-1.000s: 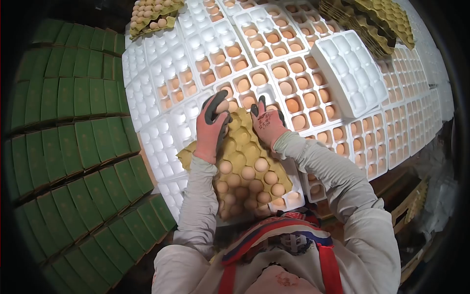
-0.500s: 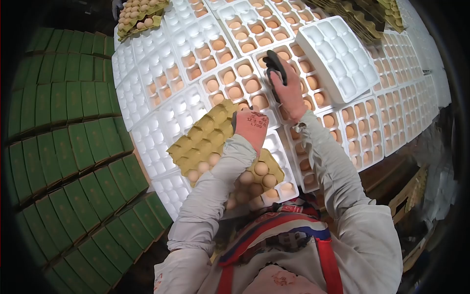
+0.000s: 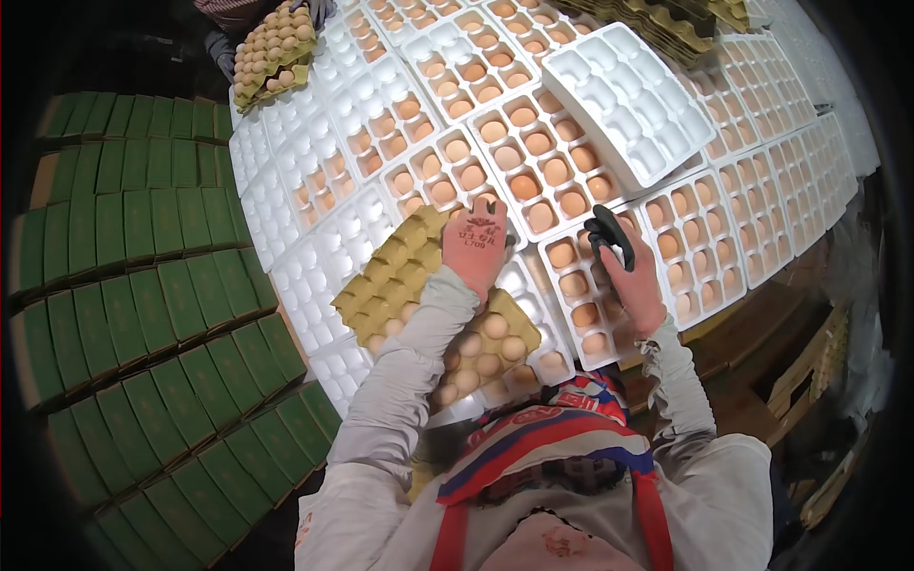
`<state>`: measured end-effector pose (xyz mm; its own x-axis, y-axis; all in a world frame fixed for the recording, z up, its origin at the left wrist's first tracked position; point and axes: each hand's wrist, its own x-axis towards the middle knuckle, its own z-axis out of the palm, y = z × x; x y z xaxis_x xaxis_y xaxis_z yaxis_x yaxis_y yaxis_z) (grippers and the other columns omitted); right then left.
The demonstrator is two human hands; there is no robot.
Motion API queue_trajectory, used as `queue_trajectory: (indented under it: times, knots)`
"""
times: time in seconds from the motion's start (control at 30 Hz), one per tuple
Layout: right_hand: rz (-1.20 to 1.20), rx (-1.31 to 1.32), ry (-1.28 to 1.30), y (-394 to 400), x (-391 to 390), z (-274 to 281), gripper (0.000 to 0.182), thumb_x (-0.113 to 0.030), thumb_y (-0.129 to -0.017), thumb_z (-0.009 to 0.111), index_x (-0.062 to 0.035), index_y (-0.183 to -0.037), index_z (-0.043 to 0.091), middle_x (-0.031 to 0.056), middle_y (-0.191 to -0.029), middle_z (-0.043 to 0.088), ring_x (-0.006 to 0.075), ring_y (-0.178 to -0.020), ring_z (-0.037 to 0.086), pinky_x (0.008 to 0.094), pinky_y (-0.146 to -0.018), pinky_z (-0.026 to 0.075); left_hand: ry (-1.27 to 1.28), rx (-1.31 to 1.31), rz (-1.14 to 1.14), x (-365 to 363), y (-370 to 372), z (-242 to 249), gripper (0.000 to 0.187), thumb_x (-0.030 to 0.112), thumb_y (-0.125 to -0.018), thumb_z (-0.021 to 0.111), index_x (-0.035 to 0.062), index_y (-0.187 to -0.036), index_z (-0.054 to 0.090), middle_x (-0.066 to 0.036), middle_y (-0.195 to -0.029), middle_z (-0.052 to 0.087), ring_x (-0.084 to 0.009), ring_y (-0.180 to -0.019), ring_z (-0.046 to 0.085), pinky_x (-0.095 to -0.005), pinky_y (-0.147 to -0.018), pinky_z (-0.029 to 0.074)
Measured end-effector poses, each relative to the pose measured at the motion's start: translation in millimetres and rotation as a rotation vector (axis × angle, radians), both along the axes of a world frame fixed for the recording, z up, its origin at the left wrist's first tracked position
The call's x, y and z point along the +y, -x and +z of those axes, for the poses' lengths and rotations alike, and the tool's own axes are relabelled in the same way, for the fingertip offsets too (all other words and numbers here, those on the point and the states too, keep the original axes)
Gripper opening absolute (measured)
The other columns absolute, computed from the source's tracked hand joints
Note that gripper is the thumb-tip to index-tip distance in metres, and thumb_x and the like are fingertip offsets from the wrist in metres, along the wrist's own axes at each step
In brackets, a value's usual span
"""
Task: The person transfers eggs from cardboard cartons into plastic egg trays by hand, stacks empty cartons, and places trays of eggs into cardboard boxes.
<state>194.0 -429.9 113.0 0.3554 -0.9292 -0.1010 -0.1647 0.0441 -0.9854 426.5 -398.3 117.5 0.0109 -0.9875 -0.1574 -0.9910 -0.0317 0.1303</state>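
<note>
A yellow pulp egg tray (image 3: 390,281) lies across white foam cartons in front of me. Its far rows are empty and brown eggs (image 3: 481,343) fill its near rows. My left hand (image 3: 476,249), in a red glove, presses down at the tray's far corner with its fingers hidden beneath it. My right hand (image 3: 626,276), in a glove with black fingertips, hovers with bent fingers over a white foam carton (image 3: 583,285) that holds eggs. I see only the back of each hand, so whether either holds an egg is hidden.
White foam cartons (image 3: 447,71), many filled with brown eggs, cover the surface ahead. An empty foam carton (image 3: 628,100) lies tilted on top of them. Another pulp tray of eggs (image 3: 271,52) sits far left. Green boxes (image 3: 143,285) are stacked to the left.
My right hand has pulled back from a far carton to a nearer one on the right. My left hand moved to the tray's far corner and has stayed there.
</note>
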Motion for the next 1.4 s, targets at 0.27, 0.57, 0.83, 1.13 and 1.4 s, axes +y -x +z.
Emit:
queue_trajectory:
  times: [0.27, 0.57, 0.83, 1.13, 1.4]
  knots:
    - [0.064, 0.169, 0.122, -42, 13, 11, 0.037, -0.012, -0.084, 0.06, -0.0019, -0.12, 0.058, 0.015, -0.11, 0.063, 0.0294, -0.097, 0.063, 0.034, -0.084, 0.048, 0.379, 0.098, 0.091, 41, -16, 17, 0.053, 0.024, -0.082, 0.062, 0.0114, -0.132, 0.049, -0.021, -0.134, 0.041, -0.039, -0.124, 0.035, -0.0492, -0.105, 0.029]
    - [0.573, 0.71, 0.245, -110, 78, -11, 0.059, -0.04, -0.079, 0.069, -0.0035, -0.122, 0.052, 0.0159, -0.106, 0.056, 0.0324, -0.104, 0.055, 0.0427, -0.088, 0.046, 0.103, 0.394, 1.279, 241, -55, 3, 0.08, 0.028, -0.088, 0.066, 0.0041, -0.149, 0.02, -0.018, -0.152, 0.026, -0.029, -0.138, 0.03, -0.0376, -0.112, 0.027]
    - [0.479, 0.333, 0.036, -116, 71, 10, 0.077, -0.025, -0.068, 0.08, -0.0026, -0.133, 0.045, 0.0189, -0.115, 0.057, 0.0332, -0.107, 0.056, 0.0404, -0.092, 0.045, 0.543, 0.934, 1.479, 269, -81, -13, 0.055, 0.003, -0.087, 0.064, -0.0072, -0.135, 0.041, -0.014, -0.13, 0.052, -0.0211, -0.111, 0.052, -0.0296, -0.096, 0.043]
    - [0.303, -0.112, -0.23, -116, -71, 35, 0.053, -0.015, -0.077, 0.076, 0.0026, -0.123, 0.057, 0.0063, -0.095, 0.063, 0.0119, -0.082, 0.058, 0.0247, -0.07, 0.048, 0.374, 0.76, 1.134, 108, -126, 46, 0.064, 0.028, -0.087, 0.066, -0.0077, -0.134, 0.042, -0.024, -0.123, 0.058, -0.034, -0.112, 0.056, -0.0359, -0.098, 0.041]
    - [0.211, 0.501, 0.363, -96, -204, 4, 0.054, -0.035, -0.078, 0.071, 0.0016, -0.115, 0.058, 0.0165, -0.098, 0.066, 0.0283, -0.09, 0.064, 0.0386, -0.08, 0.048, 0.185, 0.266, 0.808, -103, -135, -21, 0.051, 0.048, -0.089, 0.053, -0.0012, -0.1, 0.059, -0.023, -0.098, 0.066, -0.0386, -0.096, 0.062, -0.047, -0.083, 0.048]
